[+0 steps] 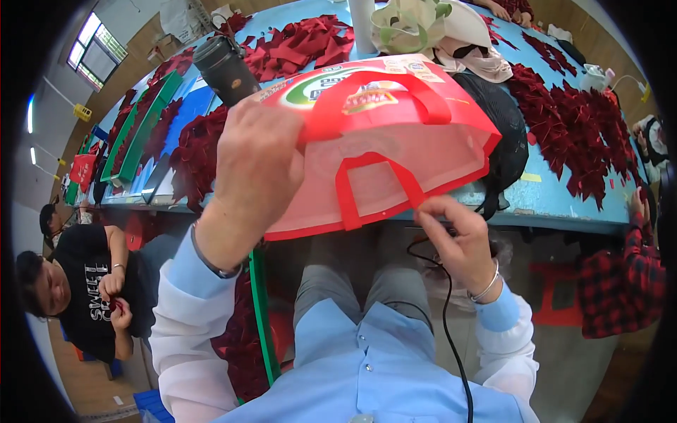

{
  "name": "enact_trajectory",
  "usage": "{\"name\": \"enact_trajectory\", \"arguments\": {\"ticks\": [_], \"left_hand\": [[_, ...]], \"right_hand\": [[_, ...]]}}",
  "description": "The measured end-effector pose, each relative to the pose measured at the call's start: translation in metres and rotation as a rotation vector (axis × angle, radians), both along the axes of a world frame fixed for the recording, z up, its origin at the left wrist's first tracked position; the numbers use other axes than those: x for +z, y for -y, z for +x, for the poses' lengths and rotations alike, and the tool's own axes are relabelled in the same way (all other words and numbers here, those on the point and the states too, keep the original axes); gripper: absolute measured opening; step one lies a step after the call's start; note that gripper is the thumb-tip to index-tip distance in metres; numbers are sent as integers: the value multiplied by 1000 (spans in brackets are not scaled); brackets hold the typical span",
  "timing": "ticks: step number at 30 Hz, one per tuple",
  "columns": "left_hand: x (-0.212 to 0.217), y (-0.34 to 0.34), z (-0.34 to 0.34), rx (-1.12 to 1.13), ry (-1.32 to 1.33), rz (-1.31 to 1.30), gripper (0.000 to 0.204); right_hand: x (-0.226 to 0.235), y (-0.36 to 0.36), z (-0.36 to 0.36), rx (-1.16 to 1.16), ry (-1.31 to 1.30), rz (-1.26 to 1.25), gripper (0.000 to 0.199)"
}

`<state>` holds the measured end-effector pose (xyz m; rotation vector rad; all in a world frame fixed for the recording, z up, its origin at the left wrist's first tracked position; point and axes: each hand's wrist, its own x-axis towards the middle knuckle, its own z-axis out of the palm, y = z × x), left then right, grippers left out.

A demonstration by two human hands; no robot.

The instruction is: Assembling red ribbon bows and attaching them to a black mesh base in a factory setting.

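A red shopping bag with a pale inside lies tipped over in front of me, its mouth facing me and gaping. My left hand is closed at the bag's left side, its fingertips hidden and slightly blurred. With thumb and forefinger, my right hand pinches the bag's near rim beside the lower red strap. The other red strap lies across the printed upper side. A thin black cable runs below my right hand and down over my shirt.
On the blue table lie piles of dark red fabric pieces. A dark flask stands behind my left hand. A black bag, a pale cap and a green tray surround the work. People sit at left and right.
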<state>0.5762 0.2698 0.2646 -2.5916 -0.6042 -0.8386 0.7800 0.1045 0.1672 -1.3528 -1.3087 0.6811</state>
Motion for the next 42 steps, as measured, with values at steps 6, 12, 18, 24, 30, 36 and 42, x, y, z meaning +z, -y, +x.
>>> {"name": "enact_trajectory", "arguments": {"ticks": [6,12,18,24,30,36,42], "left_hand": [[32,-16,7,30,72,-64,6],[64,-16,5,-3,38,-84,9],[81,-1,4,-47,18,35,13],[91,0,-6,9,-89,59,8],[106,-4,-15,75,61,89,4],[148,-21,-8,219,150,89,2],[242,-72,11,299,329,68,14]], "right_hand": [[34,-113,-11,156,460,276,15],[4,-238,-58,197,760,333,19],[25,-225,-75,156,924,434,17],[30,-207,-95,153,1056,443,15],[68,-140,-91,193,1193,354,14],[134,-36,-46,202,1004,411,36],[202,46,-6,-31,812,739,34]]}}
